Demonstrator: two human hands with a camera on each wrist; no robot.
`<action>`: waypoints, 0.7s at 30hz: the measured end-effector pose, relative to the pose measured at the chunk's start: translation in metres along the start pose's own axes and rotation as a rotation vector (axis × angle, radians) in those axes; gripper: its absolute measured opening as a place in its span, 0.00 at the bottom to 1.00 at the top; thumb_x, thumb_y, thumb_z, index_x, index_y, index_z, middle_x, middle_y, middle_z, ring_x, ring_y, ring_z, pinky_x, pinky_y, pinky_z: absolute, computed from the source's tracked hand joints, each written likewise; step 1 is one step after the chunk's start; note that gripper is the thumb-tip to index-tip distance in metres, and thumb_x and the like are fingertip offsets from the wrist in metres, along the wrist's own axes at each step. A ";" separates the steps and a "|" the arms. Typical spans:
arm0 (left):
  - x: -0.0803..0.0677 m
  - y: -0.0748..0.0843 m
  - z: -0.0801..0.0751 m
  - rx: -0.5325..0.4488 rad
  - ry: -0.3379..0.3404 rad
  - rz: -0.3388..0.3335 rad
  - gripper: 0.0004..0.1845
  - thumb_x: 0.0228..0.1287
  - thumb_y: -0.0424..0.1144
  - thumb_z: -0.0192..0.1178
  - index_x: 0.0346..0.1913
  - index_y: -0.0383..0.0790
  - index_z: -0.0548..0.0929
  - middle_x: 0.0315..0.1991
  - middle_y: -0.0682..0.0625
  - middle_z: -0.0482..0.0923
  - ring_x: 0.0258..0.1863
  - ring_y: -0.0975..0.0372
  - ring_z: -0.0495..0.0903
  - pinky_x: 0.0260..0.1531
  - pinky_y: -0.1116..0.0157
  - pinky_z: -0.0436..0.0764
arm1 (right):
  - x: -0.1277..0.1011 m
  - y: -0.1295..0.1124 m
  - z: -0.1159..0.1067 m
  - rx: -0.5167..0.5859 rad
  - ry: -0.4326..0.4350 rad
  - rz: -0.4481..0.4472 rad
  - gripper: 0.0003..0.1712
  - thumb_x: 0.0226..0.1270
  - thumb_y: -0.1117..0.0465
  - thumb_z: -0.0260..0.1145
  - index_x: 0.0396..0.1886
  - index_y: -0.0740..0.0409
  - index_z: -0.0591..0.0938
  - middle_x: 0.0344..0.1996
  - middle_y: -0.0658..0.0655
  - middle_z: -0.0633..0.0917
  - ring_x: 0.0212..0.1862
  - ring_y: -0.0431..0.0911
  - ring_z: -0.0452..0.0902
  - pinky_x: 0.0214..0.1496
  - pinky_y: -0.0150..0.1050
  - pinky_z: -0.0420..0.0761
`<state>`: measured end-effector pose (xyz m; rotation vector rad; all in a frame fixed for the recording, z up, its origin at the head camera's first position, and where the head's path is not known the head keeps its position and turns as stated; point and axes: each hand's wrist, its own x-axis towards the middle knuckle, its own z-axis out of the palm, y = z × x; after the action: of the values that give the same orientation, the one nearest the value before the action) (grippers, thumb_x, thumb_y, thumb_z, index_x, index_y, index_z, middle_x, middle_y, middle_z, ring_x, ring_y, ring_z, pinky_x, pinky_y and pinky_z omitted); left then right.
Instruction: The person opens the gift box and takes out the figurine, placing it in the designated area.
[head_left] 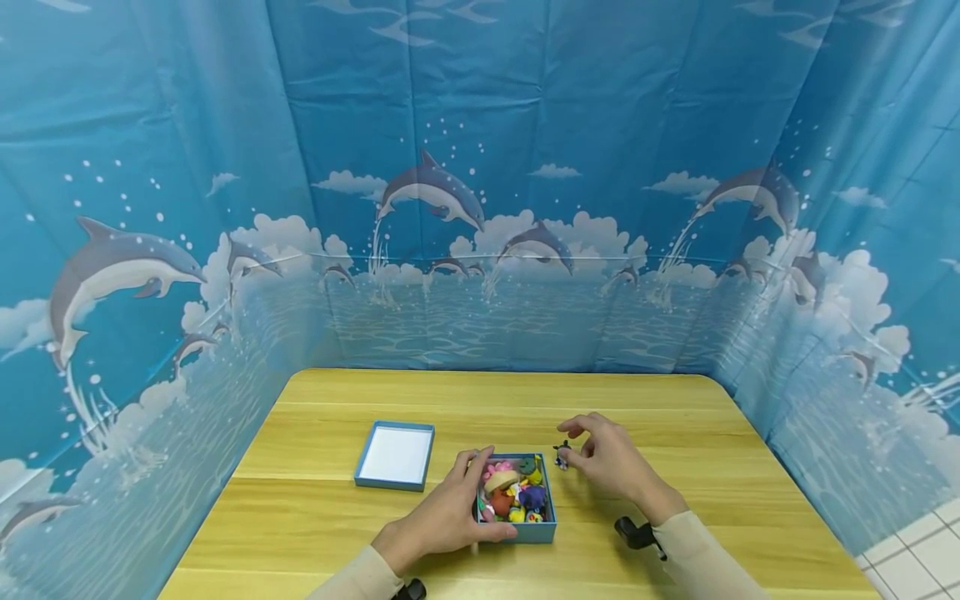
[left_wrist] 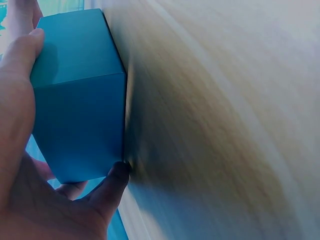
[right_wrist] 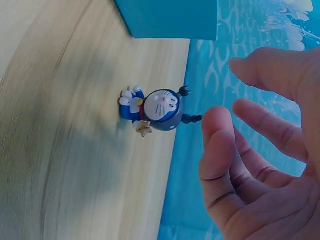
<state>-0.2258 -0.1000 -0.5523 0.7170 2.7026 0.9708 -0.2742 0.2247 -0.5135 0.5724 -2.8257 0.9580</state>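
A blue open box [head_left: 534, 533] filled with small colourful toy figures [head_left: 517, 493] rests on the wooden table. My left hand [head_left: 450, 504] grips its left side, the thumb along the front wall and the fingers reaching to the far side. In the left wrist view the box [left_wrist: 82, 127] sits between thumb and fingers. Right of the box stands a small blue-and-white cat figurine [right_wrist: 162, 106] with dark pigtail-like knobs and a gold star. Just above it, my right hand [head_left: 611, 458] has its thumb and fingers apart, with the fingertips close to the knobs and nothing held.
A shallow blue lid [head_left: 393, 454] with a white inside lies left of the box on the table [head_left: 315, 533]. Behind the table hangs a blue dolphin-print curtain [head_left: 465, 317], which also runs along both sides.
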 end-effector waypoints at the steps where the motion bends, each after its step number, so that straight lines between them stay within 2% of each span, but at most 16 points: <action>1: 0.000 0.000 0.000 0.001 -0.001 0.000 0.70 0.69 0.81 0.72 0.99 0.49 0.48 0.91 0.42 0.60 0.70 0.50 0.87 0.66 0.49 0.90 | 0.000 -0.001 0.000 -0.001 0.001 -0.008 0.19 0.82 0.59 0.80 0.67 0.56 0.91 0.56 0.62 0.91 0.35 0.33 0.79 0.38 0.34 0.83; 14: -0.001 0.001 -0.002 -0.018 -0.009 -0.005 0.70 0.70 0.80 0.72 0.99 0.50 0.48 0.90 0.43 0.60 0.69 0.53 0.87 0.66 0.50 0.90 | -0.004 -0.012 -0.006 0.021 -0.009 -0.095 0.16 0.82 0.57 0.81 0.63 0.54 0.92 0.53 0.58 0.90 0.37 0.31 0.82 0.38 0.33 0.85; 21: -0.001 0.001 -0.001 -0.004 -0.005 0.000 0.70 0.69 0.81 0.72 0.98 0.48 0.49 0.90 0.42 0.60 0.70 0.51 0.87 0.67 0.49 0.90 | -0.005 -0.018 -0.008 0.011 -0.020 -0.142 0.15 0.81 0.57 0.81 0.62 0.52 0.93 0.54 0.57 0.91 0.37 0.31 0.81 0.39 0.33 0.84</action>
<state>-0.2252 -0.1003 -0.5504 0.7175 2.6959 0.9729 -0.2628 0.2180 -0.4986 0.7758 -2.7541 0.9469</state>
